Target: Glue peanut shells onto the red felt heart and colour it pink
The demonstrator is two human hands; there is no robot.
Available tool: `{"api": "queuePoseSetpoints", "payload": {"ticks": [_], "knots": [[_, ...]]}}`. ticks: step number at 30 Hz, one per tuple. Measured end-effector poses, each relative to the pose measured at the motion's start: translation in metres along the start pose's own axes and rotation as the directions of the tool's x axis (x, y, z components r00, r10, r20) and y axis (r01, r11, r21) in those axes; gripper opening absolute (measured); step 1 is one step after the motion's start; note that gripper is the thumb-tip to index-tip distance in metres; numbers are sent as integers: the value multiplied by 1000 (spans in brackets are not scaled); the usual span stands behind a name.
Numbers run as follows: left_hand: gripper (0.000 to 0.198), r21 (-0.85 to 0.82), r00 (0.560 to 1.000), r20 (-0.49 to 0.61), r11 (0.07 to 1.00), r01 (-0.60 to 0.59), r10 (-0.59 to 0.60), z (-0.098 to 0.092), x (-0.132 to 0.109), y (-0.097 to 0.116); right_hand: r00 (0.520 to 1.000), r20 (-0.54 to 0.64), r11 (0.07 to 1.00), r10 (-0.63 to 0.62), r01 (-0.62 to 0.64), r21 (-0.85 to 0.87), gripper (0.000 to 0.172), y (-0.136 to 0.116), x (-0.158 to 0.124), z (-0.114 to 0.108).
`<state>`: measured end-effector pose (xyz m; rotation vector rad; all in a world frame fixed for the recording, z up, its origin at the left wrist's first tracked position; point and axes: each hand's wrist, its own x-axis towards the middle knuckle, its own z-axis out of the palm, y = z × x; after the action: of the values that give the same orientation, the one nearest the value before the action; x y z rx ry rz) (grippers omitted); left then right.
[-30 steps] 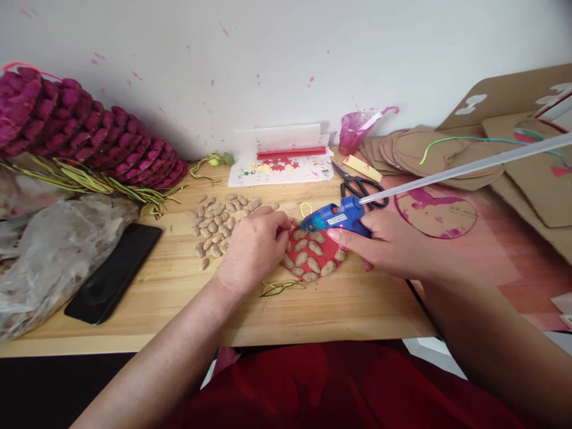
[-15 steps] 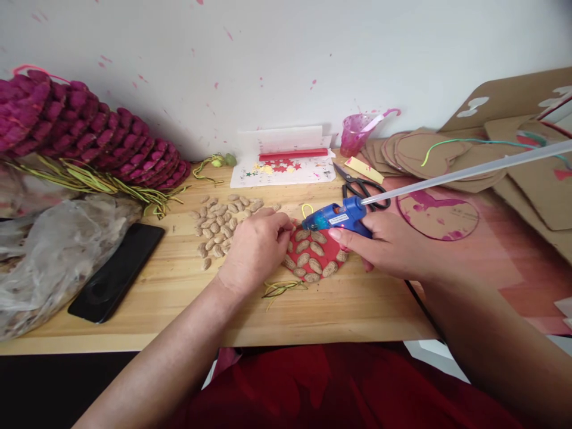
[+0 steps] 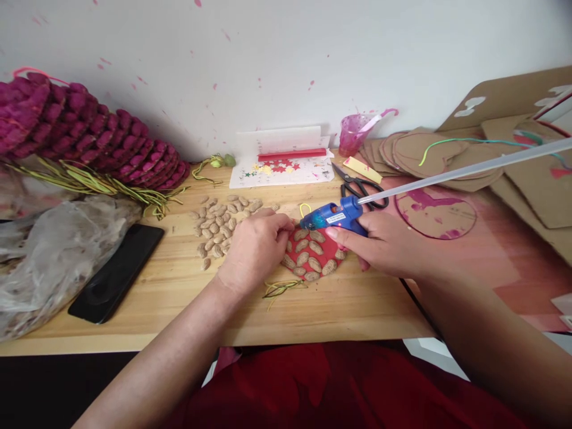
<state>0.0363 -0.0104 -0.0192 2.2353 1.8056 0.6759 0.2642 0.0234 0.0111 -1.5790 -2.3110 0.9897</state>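
Observation:
My right hand [image 3: 386, 243] is wrapped round a blue hot glue gun [image 3: 328, 218], a long clear glue stick [image 3: 447, 177] poking out of its back. Below the gun's nozzle lies a red disc [image 3: 329, 249] with several peanuts [image 3: 315, 263] arranged on it. My left hand [image 3: 257, 247] is closed in a pinch at the disc's upper left, beside the nozzle. Between its fingertips is what looks like a peanut, mostly hidden. A yellow loop [image 3: 305, 207] shows at the disc's top edge, and yellow-green strings [image 3: 282, 288] lie at its bottom.
Loose peanuts [image 3: 214, 226] are spread left of my left hand. Further left are a phone [image 3: 117, 274], a plastic bag [image 3: 58, 256] and stacked magenta discs [image 3: 93, 131]. Behind are star-covered paper [image 3: 245, 176], scissors [image 3: 364, 192] and a stained cup [image 3: 351, 137]; cardboard pieces [image 3: 531, 190] sit right.
Both hands and the glue gun keep nearly the same place over the red disc. The whole view has shifted very slightly; nothing is let go.

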Motion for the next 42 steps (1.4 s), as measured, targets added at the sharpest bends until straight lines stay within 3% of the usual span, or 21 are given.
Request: {"api": "queuePoseSetpoints", "payload": {"ticks": [25,42], "knots": [[19,-37,1000,-29,999,-7,6,1,0,-2,995,90,997,37,-42,58,51,0,-3,-2],[20,-3,1000,-17,1000,-8,8,0,0,-2,998,43,995,44,-47,87,51,3,-2,-5]]}}
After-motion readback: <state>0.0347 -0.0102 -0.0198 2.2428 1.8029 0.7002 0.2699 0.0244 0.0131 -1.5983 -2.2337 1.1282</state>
